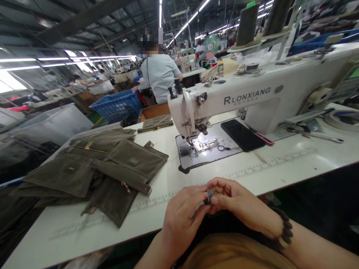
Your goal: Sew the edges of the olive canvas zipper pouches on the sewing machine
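Observation:
Both my hands meet at the front edge of the white table (196, 172). A small dark round metal part (208, 196), like a bobbin case, is pinched between them. My left hand (182, 216) grips it from the left with curled fingers. My right hand (235, 201), with a dark bead bracelet on its wrist, closes on it from the right. The white sewing machine (246, 97) stands beyond my hands, its lit needle plate (206, 145) straight ahead.
Several olive fabric pieces with zippers (112, 168) lie piled on the left of the table. A black phone (242, 135) rests under the machine arm, a wrench (322, 137) to the right. A person in a light shirt (159, 74) sits ahead beside a blue basket (117, 106).

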### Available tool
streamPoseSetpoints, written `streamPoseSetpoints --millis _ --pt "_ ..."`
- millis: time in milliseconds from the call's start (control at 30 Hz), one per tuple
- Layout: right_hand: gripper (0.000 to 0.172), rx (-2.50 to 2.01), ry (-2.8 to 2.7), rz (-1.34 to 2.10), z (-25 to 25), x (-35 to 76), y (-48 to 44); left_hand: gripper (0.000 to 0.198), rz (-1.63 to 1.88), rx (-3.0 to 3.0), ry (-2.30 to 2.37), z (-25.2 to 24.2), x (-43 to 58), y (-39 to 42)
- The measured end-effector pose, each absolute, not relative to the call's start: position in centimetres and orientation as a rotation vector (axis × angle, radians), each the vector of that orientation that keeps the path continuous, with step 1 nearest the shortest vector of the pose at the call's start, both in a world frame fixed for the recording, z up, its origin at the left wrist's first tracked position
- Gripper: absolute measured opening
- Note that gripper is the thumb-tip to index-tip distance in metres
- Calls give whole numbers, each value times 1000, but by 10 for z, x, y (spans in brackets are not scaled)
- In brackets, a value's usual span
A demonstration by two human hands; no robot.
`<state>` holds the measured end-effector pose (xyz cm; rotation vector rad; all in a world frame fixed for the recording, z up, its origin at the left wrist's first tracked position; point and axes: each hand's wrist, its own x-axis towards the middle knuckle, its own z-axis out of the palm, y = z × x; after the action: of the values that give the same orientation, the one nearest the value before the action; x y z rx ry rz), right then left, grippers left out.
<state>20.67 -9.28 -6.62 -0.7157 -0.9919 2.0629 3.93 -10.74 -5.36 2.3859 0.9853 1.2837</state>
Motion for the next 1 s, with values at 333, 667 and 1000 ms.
streamPoseSetpoints --millis 333,667,1000 --pt "20 -1201 -1735 1406 -49 235 -66 24 1204 2229 1092 -53 32 -95" --pt "29 -1444 -2504 -86 -67 270 -19 21 1017 1915 1393 -72 15 -83" --pt "8 -1329 -1841 -72 16 329 4 25 1029 1765 1481 -80 8 -81"
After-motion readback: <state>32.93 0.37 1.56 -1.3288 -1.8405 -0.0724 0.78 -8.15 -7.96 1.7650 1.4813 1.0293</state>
